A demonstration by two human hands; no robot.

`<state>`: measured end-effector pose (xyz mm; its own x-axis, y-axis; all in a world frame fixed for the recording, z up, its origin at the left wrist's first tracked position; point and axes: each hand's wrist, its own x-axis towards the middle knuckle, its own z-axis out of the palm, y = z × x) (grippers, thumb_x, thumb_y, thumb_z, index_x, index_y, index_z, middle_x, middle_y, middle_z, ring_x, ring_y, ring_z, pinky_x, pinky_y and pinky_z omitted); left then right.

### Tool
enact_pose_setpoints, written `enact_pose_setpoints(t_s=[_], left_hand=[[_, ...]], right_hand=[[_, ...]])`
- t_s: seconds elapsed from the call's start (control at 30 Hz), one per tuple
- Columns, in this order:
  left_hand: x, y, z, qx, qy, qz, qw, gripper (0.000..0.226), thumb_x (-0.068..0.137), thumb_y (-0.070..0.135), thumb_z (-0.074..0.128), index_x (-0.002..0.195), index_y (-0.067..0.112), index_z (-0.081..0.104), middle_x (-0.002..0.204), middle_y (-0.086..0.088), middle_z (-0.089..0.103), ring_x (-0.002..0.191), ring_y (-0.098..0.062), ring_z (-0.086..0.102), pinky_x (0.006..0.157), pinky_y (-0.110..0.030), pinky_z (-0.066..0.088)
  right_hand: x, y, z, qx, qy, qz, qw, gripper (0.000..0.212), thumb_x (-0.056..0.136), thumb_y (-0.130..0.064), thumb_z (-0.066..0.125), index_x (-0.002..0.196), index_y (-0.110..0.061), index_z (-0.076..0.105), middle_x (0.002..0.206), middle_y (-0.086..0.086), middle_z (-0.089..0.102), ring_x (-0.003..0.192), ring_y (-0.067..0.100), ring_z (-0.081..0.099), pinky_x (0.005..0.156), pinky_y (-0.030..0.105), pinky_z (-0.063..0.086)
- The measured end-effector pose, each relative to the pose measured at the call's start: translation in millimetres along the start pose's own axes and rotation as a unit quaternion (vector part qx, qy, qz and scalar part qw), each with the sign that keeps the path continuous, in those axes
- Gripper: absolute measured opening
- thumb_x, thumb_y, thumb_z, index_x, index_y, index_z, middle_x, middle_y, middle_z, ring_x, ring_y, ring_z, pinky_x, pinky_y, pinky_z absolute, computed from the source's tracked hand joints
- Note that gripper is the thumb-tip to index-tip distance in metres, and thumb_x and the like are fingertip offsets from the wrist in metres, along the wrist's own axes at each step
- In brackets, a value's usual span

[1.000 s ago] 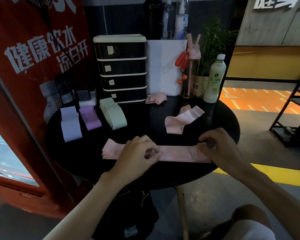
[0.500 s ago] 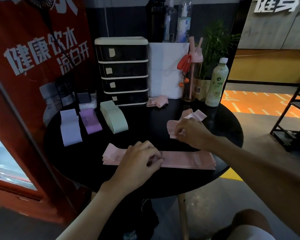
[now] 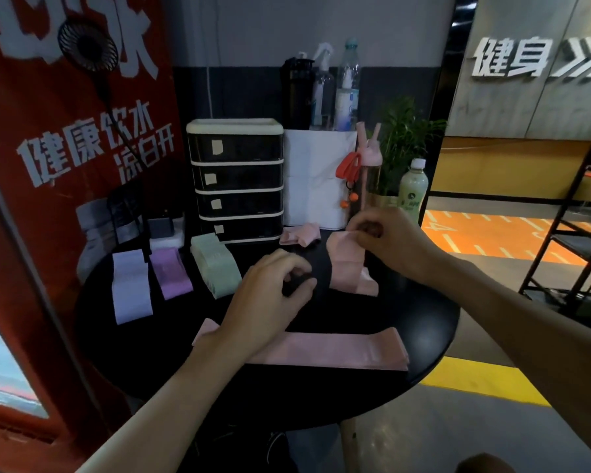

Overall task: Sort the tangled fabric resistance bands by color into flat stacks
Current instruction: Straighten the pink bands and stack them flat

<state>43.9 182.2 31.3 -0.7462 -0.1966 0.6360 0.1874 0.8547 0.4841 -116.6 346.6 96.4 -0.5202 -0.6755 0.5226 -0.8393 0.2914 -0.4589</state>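
My right hand [image 3: 386,233] pinches the top end of a pink band [image 3: 345,264] and holds it up above the round black table [image 3: 423,312]. The band's lower end lies folded on the tabletop. My left hand [image 3: 270,295] is curled at the band's shadowed left side and seems to grip it there. A flat stack of pink bands [image 3: 338,349] lies along the near edge. At the left lie a lavender stack [image 3: 130,285], a purple stack [image 3: 171,273] and a green stack [image 3: 215,264]. One crumpled pink band [image 3: 299,235] sits at the back.
A black drawer unit [image 3: 236,179], a white bag [image 3: 318,179], a pink flask, a plant and a green bottle [image 3: 413,186] line the table's back. A red banner stands at the left. A black rack [image 3: 577,233] stands on the floor at right.
My right hand left the flat pink stack, reached back and lifted the loose pink band. My left hand came off the stack and moved up to that band.
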Motion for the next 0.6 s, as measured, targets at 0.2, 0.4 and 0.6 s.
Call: enact_pose_setpoints(t_s=[0.2, 0.4, 0.6], left_hand=[[53, 28, -16, -0.086, 0.042, -0.023, 0.995, 0.031, 0.085, 0.021, 0.075, 0.114, 0.02, 0.065, 0.107, 0.013, 0.062, 0.092, -0.003, 0.058, 0.071, -0.004, 0.038], [80, 41, -25, -0.175, 0.062, -0.04, 0.982, 0.041, 0.083, 0.016, 0.079, 0.117, 0.028, 0.059, 0.11, 0.01, 0.068, 0.101, -0.002, 0.063, 0.082, -0.021, 0.05], [92, 45, -33, -0.237, 0.088, -0.061, 0.966, 0.029, 0.084, 0.004, 0.077, 0.108, 0.015, 0.066, 0.087, -0.005, 0.072, 0.078, -0.008, 0.066, 0.078, -0.025, 0.056]], right_hand=[[17, -27, -24, 0.047, 0.06, -0.028, 0.997, 0.008, 0.088, -0.009, 0.068, 0.089, -0.013, 0.074, 0.079, -0.007, 0.069, 0.073, 0.008, 0.062, 0.07, 0.026, 0.052], [26, -50, -34, 0.096, 0.096, -0.027, 0.99, 0.009, 0.088, -0.01, 0.068, 0.092, -0.013, 0.075, 0.081, -0.008, 0.07, 0.073, 0.007, 0.062, 0.068, 0.017, 0.05], [27, -53, -34, 0.159, 0.092, -0.017, 0.983, 0.018, 0.088, -0.009, 0.068, 0.106, -0.013, 0.068, 0.089, 0.002, 0.07, 0.081, 0.013, 0.065, 0.076, 0.024, 0.055]])
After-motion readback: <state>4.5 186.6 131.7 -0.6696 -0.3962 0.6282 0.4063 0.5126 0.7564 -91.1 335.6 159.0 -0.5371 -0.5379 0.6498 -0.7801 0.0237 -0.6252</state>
